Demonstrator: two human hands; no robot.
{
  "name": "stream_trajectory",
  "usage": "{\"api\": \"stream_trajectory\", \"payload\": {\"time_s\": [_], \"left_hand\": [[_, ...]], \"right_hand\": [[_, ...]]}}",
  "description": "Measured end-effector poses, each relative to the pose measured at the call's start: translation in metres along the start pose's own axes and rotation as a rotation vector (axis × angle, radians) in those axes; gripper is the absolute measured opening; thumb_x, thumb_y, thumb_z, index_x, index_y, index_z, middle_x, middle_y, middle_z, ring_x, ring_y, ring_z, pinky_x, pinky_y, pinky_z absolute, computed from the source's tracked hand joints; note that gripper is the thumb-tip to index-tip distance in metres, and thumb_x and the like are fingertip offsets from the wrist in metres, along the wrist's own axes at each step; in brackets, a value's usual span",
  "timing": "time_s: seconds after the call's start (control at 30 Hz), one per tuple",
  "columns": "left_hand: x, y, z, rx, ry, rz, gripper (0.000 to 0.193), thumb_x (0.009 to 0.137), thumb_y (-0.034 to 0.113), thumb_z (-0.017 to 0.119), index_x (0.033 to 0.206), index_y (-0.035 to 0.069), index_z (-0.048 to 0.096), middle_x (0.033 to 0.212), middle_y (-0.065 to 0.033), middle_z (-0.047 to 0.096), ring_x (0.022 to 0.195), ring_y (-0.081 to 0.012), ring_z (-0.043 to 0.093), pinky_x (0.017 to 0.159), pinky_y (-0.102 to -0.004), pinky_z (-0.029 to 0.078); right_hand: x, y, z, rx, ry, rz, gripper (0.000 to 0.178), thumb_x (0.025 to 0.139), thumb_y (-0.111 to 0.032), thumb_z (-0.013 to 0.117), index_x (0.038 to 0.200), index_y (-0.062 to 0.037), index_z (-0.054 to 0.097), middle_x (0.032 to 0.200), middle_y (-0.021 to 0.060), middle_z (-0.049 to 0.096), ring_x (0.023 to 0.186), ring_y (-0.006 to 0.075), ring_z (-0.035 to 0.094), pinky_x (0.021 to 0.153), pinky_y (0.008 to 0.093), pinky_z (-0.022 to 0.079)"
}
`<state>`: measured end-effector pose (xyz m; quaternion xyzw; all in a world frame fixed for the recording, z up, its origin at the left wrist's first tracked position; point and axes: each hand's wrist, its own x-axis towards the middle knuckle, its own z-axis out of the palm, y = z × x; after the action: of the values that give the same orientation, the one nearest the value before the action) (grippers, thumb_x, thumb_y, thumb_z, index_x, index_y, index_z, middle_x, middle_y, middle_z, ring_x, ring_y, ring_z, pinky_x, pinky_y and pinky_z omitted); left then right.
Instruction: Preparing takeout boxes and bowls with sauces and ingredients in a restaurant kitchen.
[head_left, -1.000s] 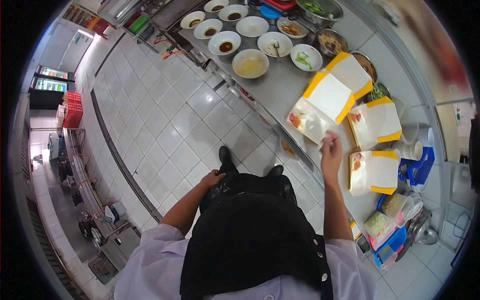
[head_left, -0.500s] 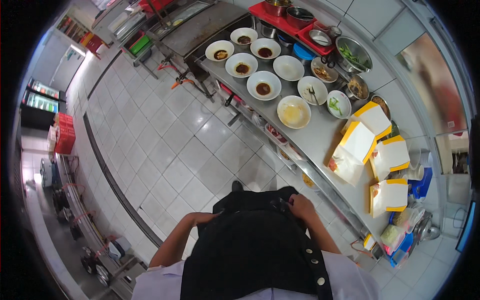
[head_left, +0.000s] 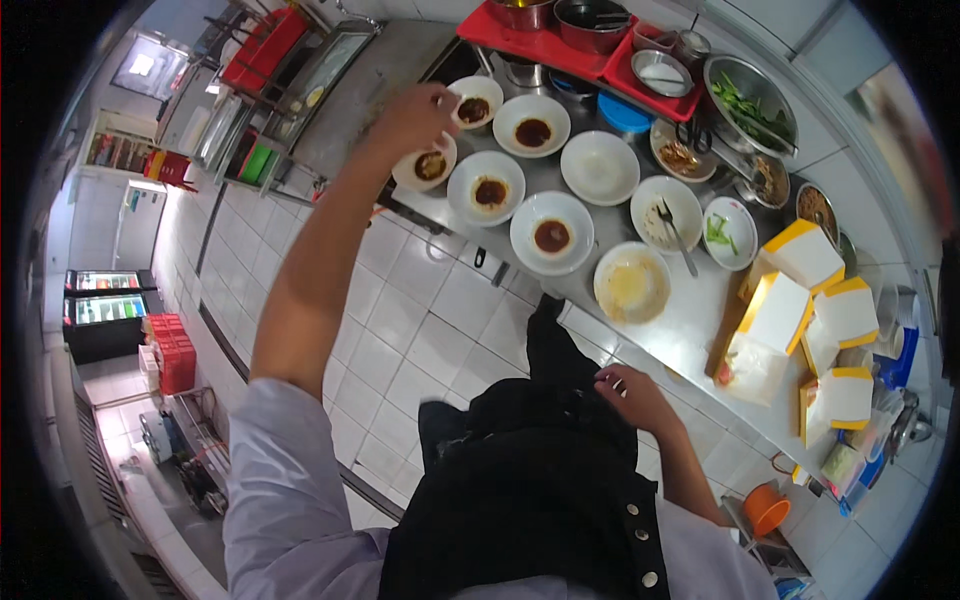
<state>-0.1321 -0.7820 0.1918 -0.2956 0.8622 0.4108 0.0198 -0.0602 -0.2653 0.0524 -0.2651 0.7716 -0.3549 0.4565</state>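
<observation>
My left hand (head_left: 415, 120) reaches out over the far-left bowls, its fingers apart and slightly smeared, with nothing seen in them. It partly covers a white bowl of dark sauce (head_left: 474, 103) and another sauce bowl (head_left: 425, 165); whether it touches either I cannot tell. Nearby stand more white bowls with brown sauce, among them a middle sauce bowl (head_left: 487, 190) and a nearer one (head_left: 552, 233). My right hand (head_left: 635, 397) hangs by the black apron (head_left: 540, 470), fingers loosely bent and apart, holding nothing visible.
On the steel counter (head_left: 690, 345) sit a plain white bowl (head_left: 600, 168), a bowl with a fork (head_left: 665, 215), a yellow-stained bowl (head_left: 632, 283) and several open yellow-white cartons (head_left: 765, 345). Behind are red trays (head_left: 590, 50) and a steel bowl of greens (head_left: 750, 105). A steel griddle (head_left: 400, 65) adjoins.
My left hand has left the apron and stretched forward over the bowls. The right hand has loosened from the apron's edge. The view has shifted closer to the counter.
</observation>
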Motion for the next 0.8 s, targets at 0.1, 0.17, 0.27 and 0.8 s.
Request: {"api": "stream_trajectory", "payload": {"time_s": [0.1, 0.17, 0.27, 0.8], "left_hand": [[0.113, 0.028, -0.013, -0.082, 0.058, 0.04, 0.046, 0.106, 0.044, 0.057, 0.126, 0.004, 0.063, 0.096, -0.0107, 0.076, 0.063, -0.0147, 0.067, 0.055, -0.0301, 0.054], [0.176, 0.034, -0.024, -0.094, 0.088, 0.012, 0.049, 0.106, 0.047, 0.056, 0.128, 0.003, 0.063, 0.097, -0.0114, 0.077, 0.063, -0.0149, 0.067, 0.054, -0.0303, 0.054], [0.24, 0.053, -0.03, -0.07, 0.093, -0.011, 0.052, 0.107, 0.049, 0.053, 0.129, 0.003, 0.062, 0.099, -0.0123, 0.078, 0.062, -0.0152, 0.067, 0.053, -0.0304, 0.053], [0.378, 0.019, -0.02, -0.195, -0.26, 0.052, 0.042, 0.109, 0.029, 0.048, 0.113, -0.006, 0.071, 0.098, -0.0159, 0.078, 0.081, -0.0184, 0.076, 0.074, -0.0293, 0.063]], "right_hand": [[0.018, -0.012, -0.006, 0.125, 0.016, 0.045, 0.028, 0.099, -0.024, 0.072, 0.117, -0.0029, 0.07, 0.099, 0.0129, 0.074, 0.087, 0.0252, 0.069, 0.081, 0.0377, 0.055], [0.03, -0.03, -0.016, 0.144, 0.021, 0.057, 0.028, 0.1, -0.024, 0.071, 0.119, -0.0029, 0.069, 0.101, 0.0137, 0.074, 0.088, 0.0256, 0.069, 0.081, 0.0373, 0.055], [0.04, -0.04, -0.028, 0.248, 0.006, 0.133, 0.028, 0.1, -0.024, 0.07, 0.119, -0.003, 0.069, 0.102, 0.0144, 0.074, 0.089, 0.0262, 0.07, 0.082, 0.0374, 0.055], [0.071, -0.09, 0.006, 0.478, 0.38, 0.275, 0.028, 0.103, -0.024, 0.068, 0.118, -0.0003, 0.067, 0.1, 0.0113, 0.074, 0.089, 0.0199, 0.069, 0.082, 0.0348, 0.054]]}}
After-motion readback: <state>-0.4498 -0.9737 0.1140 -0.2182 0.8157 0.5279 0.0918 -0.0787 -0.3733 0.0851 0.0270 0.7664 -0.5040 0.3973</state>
